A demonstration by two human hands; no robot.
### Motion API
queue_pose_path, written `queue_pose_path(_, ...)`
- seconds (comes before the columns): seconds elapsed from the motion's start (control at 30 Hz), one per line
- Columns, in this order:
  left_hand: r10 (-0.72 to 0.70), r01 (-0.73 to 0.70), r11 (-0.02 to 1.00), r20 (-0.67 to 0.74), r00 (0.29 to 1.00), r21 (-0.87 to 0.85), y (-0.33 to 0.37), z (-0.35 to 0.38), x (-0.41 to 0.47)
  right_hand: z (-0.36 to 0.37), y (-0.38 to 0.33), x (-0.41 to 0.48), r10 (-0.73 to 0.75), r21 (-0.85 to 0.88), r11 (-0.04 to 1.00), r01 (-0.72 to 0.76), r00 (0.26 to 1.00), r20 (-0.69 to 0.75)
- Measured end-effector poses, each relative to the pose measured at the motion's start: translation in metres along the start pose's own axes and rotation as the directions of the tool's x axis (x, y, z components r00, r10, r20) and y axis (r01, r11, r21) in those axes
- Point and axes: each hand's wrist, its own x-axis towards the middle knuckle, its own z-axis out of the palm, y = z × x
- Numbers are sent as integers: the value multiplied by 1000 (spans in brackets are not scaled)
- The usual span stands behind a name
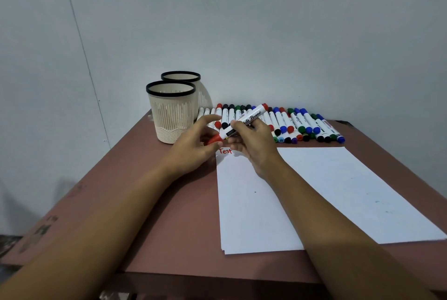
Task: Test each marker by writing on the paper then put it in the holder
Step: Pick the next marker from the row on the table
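Above the top edge of the paper (251, 203), the right hand (254, 142) holds a red marker (249, 118), fingers curled round its barrel, its tail pointing toward 2 o'clock. The left hand (193, 145) pinches the red cap (216, 139) at the marker's lower end; whether the cap is fully seated, I cannot tell. "Test" (225, 151) is written in red on the sheet. At 11 o'clock stand two cream holders (170, 116). A row of markers (290, 123) lies at 1 o'clock on the table (169, 215).
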Motion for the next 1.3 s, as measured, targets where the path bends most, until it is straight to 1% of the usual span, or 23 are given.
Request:
queue_pose_path(0.07,4,-4,1000,-28,1000,19,-1,-1,0,0,1,-1,-2,-25,1000,3,1000,30)
queue_pose_path(0.17,-33,33,999,-79,996,2,-2,-2,0,-1,2,0,2,-40,999,-1,1000,23)
queue_pose_path(0.3,27,8,982,-181,983,189,-1,-1,0,-2,1,-1,45,88,995,-47,999,31)
queue_pose_path(0.37,48,-12,979,-175,983,202,1,0,0,-1,-1,-3,56,165,984,-64,997,53)
queue_pose_path(0.53,18,-5,996,-147,989,88,5,4,1,2,-1,-3,81,300,948,-104,993,85)
queue_pose_path(0.67,-36,37,999,-91,995,5,5,6,2,1,-1,-5,92,346,930,-125,990,110)
queue_pose_path(0.8,-78,74,994,-54,995,-81,9,6,1,1,1,-6,89,354,926,-131,987,133)
queue_pose_path(0.93,-132,118,975,-65,989,-186,13,5,-3,-3,-4,-7,88,291,948,-126,986,139)
queue_pose_path(1.03,-218,154,927,-157,963,-343,26,9,-2,-6,-9,-8,86,275,955,-112,991,104)
queue_pose_path(1.1,-276,165,889,-212,938,-427,36,8,-2,-7,-9,-8,118,262,956,-131,991,64)
queue_pose_path(1.13,-272,158,901,-244,931,-404,37,6,-1,-8,-9,-7,142,258,955,-145,989,29)
queue_pose_path(1.2,-220,126,945,-301,928,-301,38,-1,-1,-12,-10,-2,175,217,964,-151,980,-93)
queue_pose_path(1.23,-191,112,964,-334,923,-242,38,-5,-1,-15,-10,1,162,145,980,-138,973,-167)
queue_pose_path(1.27,-154,95,980,-369,917,-172,38,-11,1,-17,-7,4,112,18,994,-111,967,-228)
queue_pose_path(1.3,-117,84,991,-396,911,-100,41,-16,3,-18,-2,6,26,-159,985,-68,966,-256)
